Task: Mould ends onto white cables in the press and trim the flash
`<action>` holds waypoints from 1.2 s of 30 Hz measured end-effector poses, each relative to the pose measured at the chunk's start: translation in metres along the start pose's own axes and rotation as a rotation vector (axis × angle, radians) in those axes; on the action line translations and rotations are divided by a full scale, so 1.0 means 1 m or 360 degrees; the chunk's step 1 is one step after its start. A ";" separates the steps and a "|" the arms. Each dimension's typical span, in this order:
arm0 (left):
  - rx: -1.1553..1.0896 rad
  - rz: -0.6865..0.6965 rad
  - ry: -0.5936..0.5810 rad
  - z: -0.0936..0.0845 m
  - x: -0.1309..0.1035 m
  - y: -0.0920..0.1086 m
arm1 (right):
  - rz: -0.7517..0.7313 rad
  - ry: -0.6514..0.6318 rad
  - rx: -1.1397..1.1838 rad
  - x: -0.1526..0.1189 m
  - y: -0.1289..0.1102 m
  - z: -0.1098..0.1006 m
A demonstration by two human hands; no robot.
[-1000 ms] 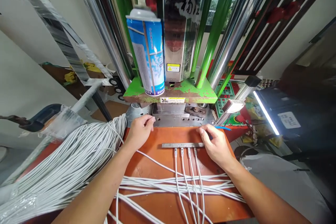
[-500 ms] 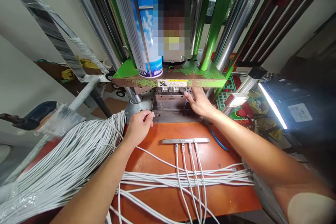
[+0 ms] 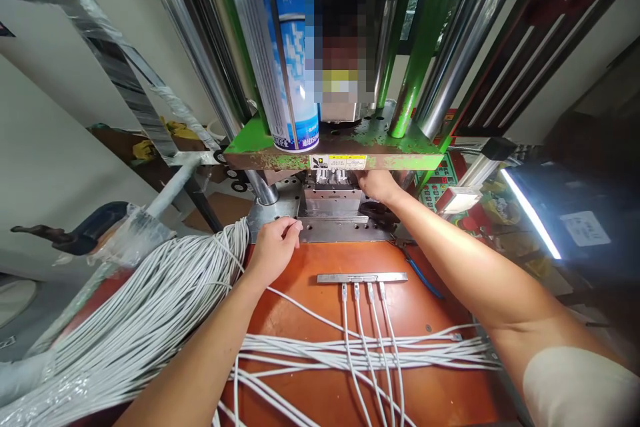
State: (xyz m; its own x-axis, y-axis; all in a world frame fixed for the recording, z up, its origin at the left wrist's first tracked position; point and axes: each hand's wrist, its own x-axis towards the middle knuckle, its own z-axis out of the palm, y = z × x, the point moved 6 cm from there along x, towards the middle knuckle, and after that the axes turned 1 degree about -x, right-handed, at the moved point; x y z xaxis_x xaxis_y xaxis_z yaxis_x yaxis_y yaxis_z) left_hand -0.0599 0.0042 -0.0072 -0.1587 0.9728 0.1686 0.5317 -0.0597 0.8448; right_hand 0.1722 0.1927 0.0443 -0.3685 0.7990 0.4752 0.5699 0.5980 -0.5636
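mostly glossy white cables, flat steel bar

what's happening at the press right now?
One person at a small green press. The right hand reaches under the green plate into the die area; whether it grips anything is hidden. The left hand rests at the steel base plate's front edge. A metal bar with four white cables plugged in lies untouched on the orange table.

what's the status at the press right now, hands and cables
Left hand resting on steel base plate. Right hand reaching under green press platen. Metal bar with four cables lies untouched on orange table.
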 end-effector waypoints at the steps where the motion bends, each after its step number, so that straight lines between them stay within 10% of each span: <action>1: -0.0004 0.0006 0.0007 -0.001 0.000 -0.001 | 0.0005 0.0025 -0.0004 -0.001 -0.004 -0.001; 11: -0.0057 0.0093 0.0216 -0.014 0.003 -0.003 | 0.0008 0.0156 0.0026 -0.112 -0.057 -0.044; 17: 0.0020 0.0150 0.0382 -0.021 0.000 0.002 | 0.0002 -0.0123 -0.0032 -0.176 -0.065 -0.030; 27: 0.0201 0.0664 -0.0278 0.025 -0.025 0.034 | -0.0150 -0.0396 -0.0111 -0.174 -0.082 -0.014; 36: 0.0197 0.0622 -0.0321 0.025 -0.018 0.029 | -0.0126 -0.0490 0.0844 -0.157 -0.142 -0.013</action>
State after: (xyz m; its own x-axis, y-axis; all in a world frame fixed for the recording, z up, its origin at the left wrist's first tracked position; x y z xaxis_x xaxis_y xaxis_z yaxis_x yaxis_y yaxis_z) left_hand -0.0210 -0.0100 0.0017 0.2324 0.9074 0.3502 0.6167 -0.4159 0.6684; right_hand 0.1588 -0.0184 0.0589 -0.6347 0.6852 0.3572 0.1186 0.5432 -0.8312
